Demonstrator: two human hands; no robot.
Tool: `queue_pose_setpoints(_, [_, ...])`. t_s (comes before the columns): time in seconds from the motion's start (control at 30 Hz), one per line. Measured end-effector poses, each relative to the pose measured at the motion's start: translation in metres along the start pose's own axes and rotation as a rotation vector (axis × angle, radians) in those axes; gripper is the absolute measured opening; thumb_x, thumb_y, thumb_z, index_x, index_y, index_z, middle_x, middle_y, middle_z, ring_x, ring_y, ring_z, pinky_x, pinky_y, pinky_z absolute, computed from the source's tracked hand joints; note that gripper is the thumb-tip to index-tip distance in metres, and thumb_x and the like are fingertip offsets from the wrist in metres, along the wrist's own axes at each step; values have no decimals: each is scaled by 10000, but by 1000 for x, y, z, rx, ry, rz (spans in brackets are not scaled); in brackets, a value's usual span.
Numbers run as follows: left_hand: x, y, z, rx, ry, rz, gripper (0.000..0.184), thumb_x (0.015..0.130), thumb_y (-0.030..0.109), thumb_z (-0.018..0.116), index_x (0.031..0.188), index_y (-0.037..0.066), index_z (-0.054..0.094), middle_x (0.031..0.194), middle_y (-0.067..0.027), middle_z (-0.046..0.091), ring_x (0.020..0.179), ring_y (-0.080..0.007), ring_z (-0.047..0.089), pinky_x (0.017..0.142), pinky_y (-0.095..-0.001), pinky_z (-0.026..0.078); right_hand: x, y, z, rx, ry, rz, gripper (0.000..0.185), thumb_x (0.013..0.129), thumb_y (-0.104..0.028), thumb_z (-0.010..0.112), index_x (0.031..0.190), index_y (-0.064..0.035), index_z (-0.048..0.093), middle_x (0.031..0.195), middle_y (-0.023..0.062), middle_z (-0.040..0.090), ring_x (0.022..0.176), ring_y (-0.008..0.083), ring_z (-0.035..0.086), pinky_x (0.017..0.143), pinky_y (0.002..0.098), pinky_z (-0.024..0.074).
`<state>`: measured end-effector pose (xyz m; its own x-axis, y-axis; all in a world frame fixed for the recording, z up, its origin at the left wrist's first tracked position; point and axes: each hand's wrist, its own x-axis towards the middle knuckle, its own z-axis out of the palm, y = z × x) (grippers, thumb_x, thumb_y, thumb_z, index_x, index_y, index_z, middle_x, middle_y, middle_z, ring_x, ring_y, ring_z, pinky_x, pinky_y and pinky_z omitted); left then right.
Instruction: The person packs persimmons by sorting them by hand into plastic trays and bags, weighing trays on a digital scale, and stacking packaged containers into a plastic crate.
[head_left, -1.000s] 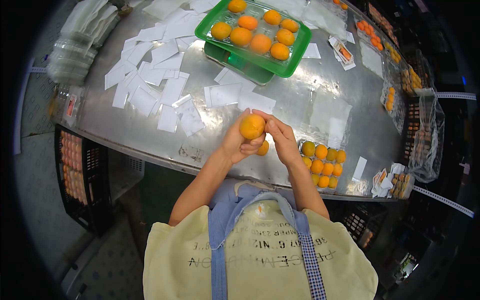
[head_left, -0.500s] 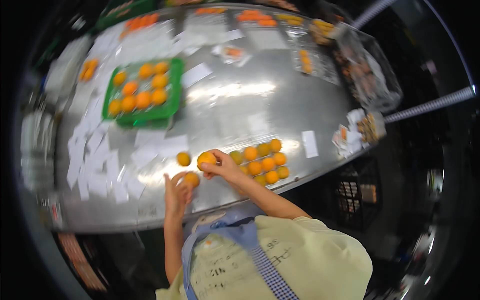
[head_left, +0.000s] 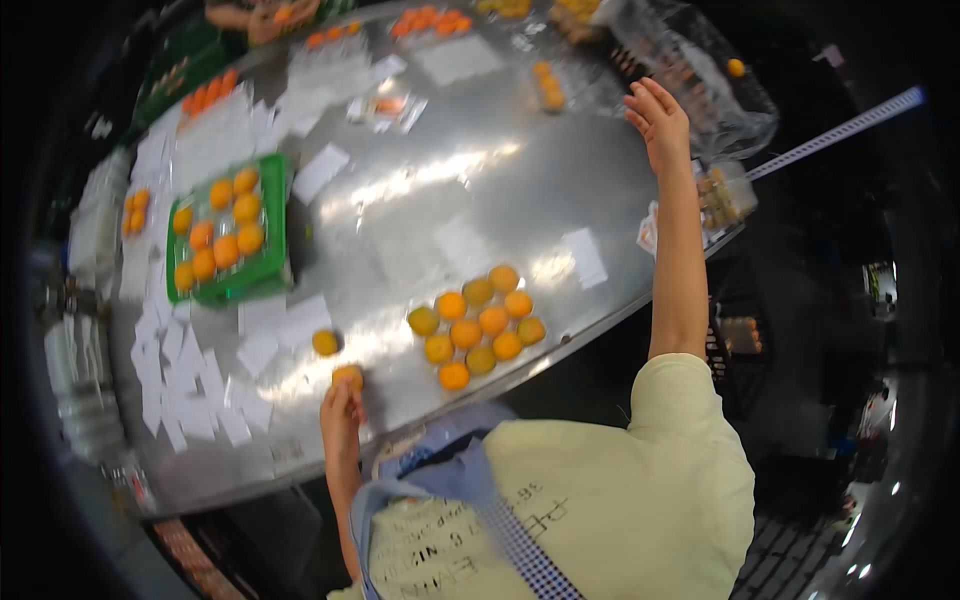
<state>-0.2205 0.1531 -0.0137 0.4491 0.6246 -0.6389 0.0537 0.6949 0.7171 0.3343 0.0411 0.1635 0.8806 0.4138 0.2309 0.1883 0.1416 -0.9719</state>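
Note:
My left hand (head_left: 341, 412) is at the table's front edge, its fingers closed on the lower side of an orange (head_left: 347, 376). Just behind that one, a second orange (head_left: 325, 342) rests loose on the metal. My right arm is stretched out to the far right, and my right hand (head_left: 660, 125) is open and empty over the table's right side. Beyond it, against the dark background, is a single orange (head_left: 736, 67). Several oranges (head_left: 493, 320) sit in rows near the front edge, between my hands.
A green tray (head_left: 277, 225) with a clear pack of oranges stands at the left. White cards (head_left: 180, 375) lie scattered in front of it. Clear plastic (head_left: 745, 110) covers a crate at the right. Another person's hands (head_left: 270, 22) hold an orange across the table (head_left: 400, 220).
My right hand has swung far out to the right and opened, and the orange it held has left it. My left hand has closed on the front loose orange. The view has shifted.

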Motion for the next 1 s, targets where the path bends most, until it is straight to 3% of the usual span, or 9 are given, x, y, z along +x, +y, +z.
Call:
queue_pose_setpoints(0.07, [1, -7, -9, 21, -20, 41, 204, 950, 245, 504, 1027, 75, 586, 710, 14, 498, 535, -56, 427, 473, -204, 344, -55, 49, 13, -166, -163, 101, 326, 853, -161, 651, 1134, -11, 583, 970, 59, 641, 800, 136, 615, 658, 241, 481])
queue_pose_setpoints(0.23, [-12, -17, -22, -27, 112, 41, 192, 945, 225, 515, 1033, 67, 579, 709, 14, 485, 557, -61, 430, 487, -204, 336, -165, 144, 3, -442, -558, 291, 273, 836, -158, 650, 1061, -7, 621, 880, 54, 653, 748, 115, 594, 658, 235, 473])
queue_pose_setpoints(0.43, [-10, -15, -35, -39, 161, 14, 208, 943, 225, 521, 1036, 45, 566, 706, 15, 477, 564, -63, 410, 510, -203, 334, -239, 139, 8, -713, -593, 231, 261, 827, -114, 644, 1073, -30, 619, 876, 32, 635, 735, 87, 575, 657, 227, 475])
queue_pose_setpoints(0.47, [-8, -11, -37, -23, 153, 21, 209, 942, 224, 522, 1035, 43, 567, 703, 17, 474, 566, -63, 410, 513, -202, 334, -249, 136, 15, -668, -585, 316, 309, 785, -133, 687, 1075, -51, 623, 919, 51, 638, 790, 153, 591, 717, 276, 486])
queue_pose_setpoints(0.57, [1, -2, -50, 27, 105, 32, 208, 938, 224, 527, 1035, 45, 570, 705, 19, 477, 566, -61, 413, 513, -201, 335, -275, 115, 37, -982, -701, -142, 386, 720, -164, 734, 1080, -74, 627, 992, 62, 629, 902, 239, 571, 790, 321, 474])
queue_pose_setpoints(0.6, [2, 1, -54, 25, 90, 31, 206, 933, 227, 535, 1033, 52, 577, 701, 23, 480, 568, -59, 419, 513, -198, 336, -281, 115, 41, -987, -712, -161, 449, 664, -198, 763, 1078, -83, 632, 1045, 59, 610, 982, 285, 525, 838, 348, 454])
queue_pose_setpoints(0.73, [2, 7, -66, 43, 8, 31, 212, 929, 227, 541, 1041, 50, 572, 702, 31, 489, 572, -48, 429, 507, -185, 340, -290, 111, 53, -1191, -673, -315, 430, 630, -192, 774, 1026, -88, 642, 1026, 41, 595, 934, 252, 519, 804, 356, 438])
queue_pose_setpoints(0.83, [2, 5, -76, 51, -3, -8, 205, 930, 229, 542, 1035, 56, 576, 705, 33, 493, 572, -47, 429, 508, -184, 340, -298, 106, 64, -1268, -693, -323, 412, 620, -173, 780, 991, -79, 627, 986, 60, 579, 933, 268, 522, 779, 367, 449])
queue_pose_setpoints(1.0, [-1, 6, -91, 77, -29, -5, 205, 927, 240, 546, 1031, 67, 581, 706, 34, 498, 568, -47, 431, 508, -187, 342, -297, 115, 72, -1240, -736, -105, 422, 628, -154, 776, 980, -78, 556, 983, 99, 554, 941, 309, 528, 735, 389, 465])
